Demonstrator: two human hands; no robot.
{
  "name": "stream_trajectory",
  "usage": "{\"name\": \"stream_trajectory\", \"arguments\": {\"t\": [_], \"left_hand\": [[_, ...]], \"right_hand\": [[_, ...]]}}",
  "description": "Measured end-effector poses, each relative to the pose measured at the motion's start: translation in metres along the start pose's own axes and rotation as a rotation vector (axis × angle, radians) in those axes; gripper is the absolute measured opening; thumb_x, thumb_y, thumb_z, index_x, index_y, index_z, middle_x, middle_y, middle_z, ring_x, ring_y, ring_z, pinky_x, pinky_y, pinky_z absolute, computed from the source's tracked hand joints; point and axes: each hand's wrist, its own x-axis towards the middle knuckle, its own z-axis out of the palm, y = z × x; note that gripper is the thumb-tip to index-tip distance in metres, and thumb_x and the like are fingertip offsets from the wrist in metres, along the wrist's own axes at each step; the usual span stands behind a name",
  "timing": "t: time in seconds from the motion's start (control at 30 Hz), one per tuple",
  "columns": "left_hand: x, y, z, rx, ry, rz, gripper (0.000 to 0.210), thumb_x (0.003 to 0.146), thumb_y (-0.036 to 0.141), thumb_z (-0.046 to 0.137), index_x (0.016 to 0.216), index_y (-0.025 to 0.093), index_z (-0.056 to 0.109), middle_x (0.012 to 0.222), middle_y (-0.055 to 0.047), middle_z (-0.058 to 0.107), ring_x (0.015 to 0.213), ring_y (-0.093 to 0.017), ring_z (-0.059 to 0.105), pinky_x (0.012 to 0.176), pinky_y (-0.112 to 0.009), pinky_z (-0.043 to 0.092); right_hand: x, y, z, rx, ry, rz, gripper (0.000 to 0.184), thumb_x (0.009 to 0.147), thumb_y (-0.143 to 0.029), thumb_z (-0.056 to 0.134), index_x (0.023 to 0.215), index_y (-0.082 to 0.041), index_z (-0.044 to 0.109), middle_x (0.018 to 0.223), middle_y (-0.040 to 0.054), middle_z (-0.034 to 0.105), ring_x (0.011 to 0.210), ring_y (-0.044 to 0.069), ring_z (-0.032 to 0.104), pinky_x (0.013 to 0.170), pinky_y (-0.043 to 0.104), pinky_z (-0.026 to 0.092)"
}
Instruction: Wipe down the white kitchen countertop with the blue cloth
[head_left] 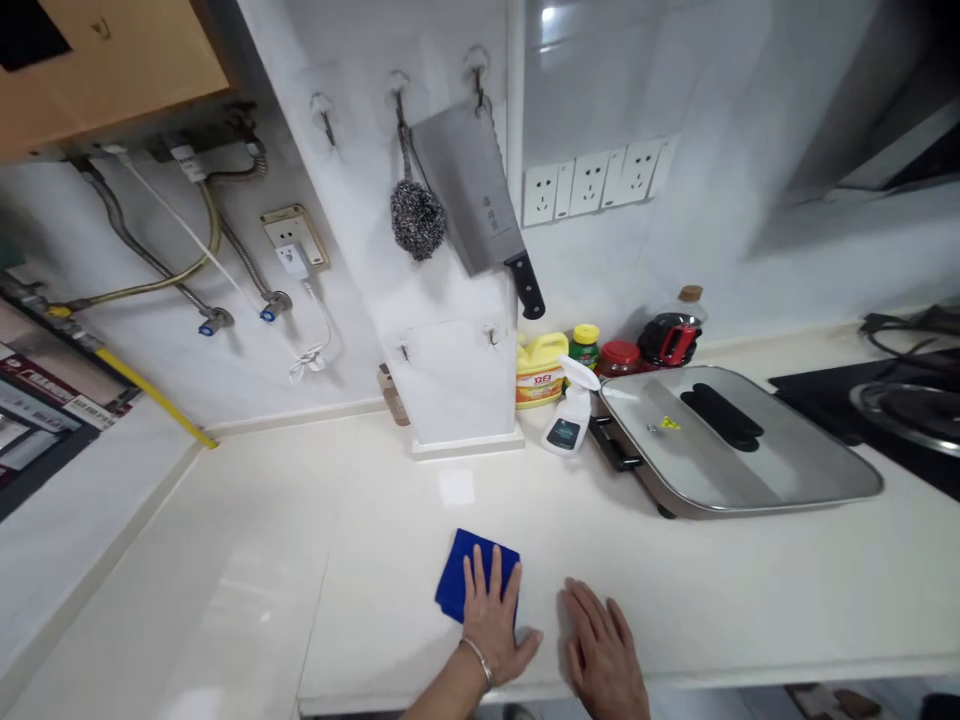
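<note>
My left hand (495, 625), with a bracelet at the wrist, presses flat with spread fingers on a folded blue cloth (457, 575). The cloth lies on the white countertop (390, 610) near its front edge; part of it is hidden under the palm. To the right, my right hand (606, 655) rests on the bare counter, its fingers stretched out and loosely side by side, holding nothing.
A lidded electric pan (802, 460) occupies the counter's right, beside a stove (922, 400). Behind stand a white spray bottle (571, 415), a yellow jug (540, 372) and jars. A cleaver (469, 185) and steel scrubber (418, 218) hang on the pillar (457, 390).
</note>
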Motion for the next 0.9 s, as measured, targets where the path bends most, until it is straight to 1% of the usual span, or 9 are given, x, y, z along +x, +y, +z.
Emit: {"name": "stream_trajectory", "arguments": {"t": [0.17,0.3,0.37,0.47,0.6,0.67,0.73,0.83,0.9], "left_hand": [[-0.019,-0.008,-0.011,-0.085,0.007,0.119,0.081,0.085,0.035,0.056,0.153,0.03,0.012,0.164,-0.007,-0.002,0.148,-0.038,-0.004,0.117,-0.069,0.016],[-0.082,-0.039,-0.014,-0.115,0.182,0.044,0.062,0.094,0.024,0.038,0.152,0.025,0.017,0.163,-0.009,0.015,0.15,-0.027,0.006,0.118,-0.053,0.03],[-0.127,-0.058,-0.01,-0.081,0.289,-0.114,0.056,0.096,0.025,0.034,0.151,0.027,0.023,0.161,-0.008,0.023,0.149,-0.025,0.012,0.118,-0.05,0.031],[-0.204,-0.087,0.002,-0.007,0.469,-0.489,0.052,0.096,0.029,0.032,0.148,0.028,0.031,0.158,-0.006,0.031,0.148,-0.025,0.017,0.118,-0.05,0.032],[-0.301,-0.109,0.02,0.198,0.631,-0.953,0.059,0.092,0.038,0.033,0.145,0.014,0.039,0.157,-0.015,0.031,0.149,-0.031,0.006,0.117,-0.054,0.03],[-0.336,-0.114,0.023,0.3,0.611,-1.148,0.065,0.088,0.044,0.038,0.143,0.01,0.042,0.156,-0.02,0.03,0.149,-0.036,0.003,0.117,-0.061,0.025],[-0.356,-0.116,0.02,0.34,0.534,-1.354,0.07,0.084,0.048,0.041,0.145,0.013,0.039,0.156,-0.022,0.029,0.148,-0.04,0.006,0.114,-0.068,0.02],[-0.362,-0.113,0.008,0.303,0.39,-1.578,0.076,0.082,0.052,0.044,0.149,0.02,0.031,0.158,-0.023,0.021,0.146,-0.044,0.011,0.108,-0.076,0.014],[-0.359,-0.108,0.001,0.257,0.31,-1.606,0.081,0.078,0.058,0.048,0.149,0.023,0.029,0.16,-0.024,0.016,0.146,-0.045,0.008,0.107,-0.077,0.011]], "right_hand": [[-0.009,0.011,0.013,0.029,0.081,-0.014,0.061,0.083,-0.022,0.041,0.143,-0.021,0.033,0.139,0.0083,0.054,0.128,0.023,0.048,0.115,0.047,0.023],[-0.001,0.006,0.024,0.092,0.126,-0.019,0.059,0.086,-0.024,0.04,0.144,-0.021,0.033,0.136,0.0102,0.056,0.122,0.025,0.052,0.109,0.047,0.032],[0.016,-0.011,0.026,0.179,0.119,-0.075,0.059,0.087,-0.024,0.039,0.146,-0.02,0.03,0.139,0.0118,0.052,0.126,0.025,0.049,0.108,0.046,0.033],[0.051,-0.049,0.03,0.294,0.068,-0.219,0.058,0.089,-0.023,0.036,0.147,-0.019,0.028,0.145,0.0128,0.046,0.135,0.026,0.04,0.112,0.049,0.03],[0.085,-0.097,0.041,0.331,0.069,-0.282,0.058,0.088,-0.023,0.035,0.146,-0.018,0.032,0.148,0.013,0.043,0.142,0.033,0.026,0.114,0.062,0.021],[0.092,-0.111,0.048,0.333,0.063,-0.28,0.057,0.087,-0.026,0.037,0.143,-0.018,0.039,0.148,0.0138,0.041,0.144,0.037,0.021,0.113,0.067,0.018],[0.093,-0.117,0.055,0.323,0.04,-0.271,0.054,0.086,-0.029,0.038,0.138,-0.018,0.046,0.148,0.0142,0.041,0.143,0.038,0.021,0.112,0.067,0.019],[0.089,-0.116,0.061,0.299,0.017,-0.254,0.053,0.085,-0.035,0.037,0.133,-0.018,0.053,0.147,0.014,0.043,0.141,0.037,0.027,0.111,0.063,0.023],[0.086,-0.112,0.065,0.284,0.006,-0.257,0.055,0.085,-0.038,0.036,0.134,-0.02,0.053,0.147,0.0133,0.043,0.139,0.037,0.032,0.11,0.062,0.026]]}}
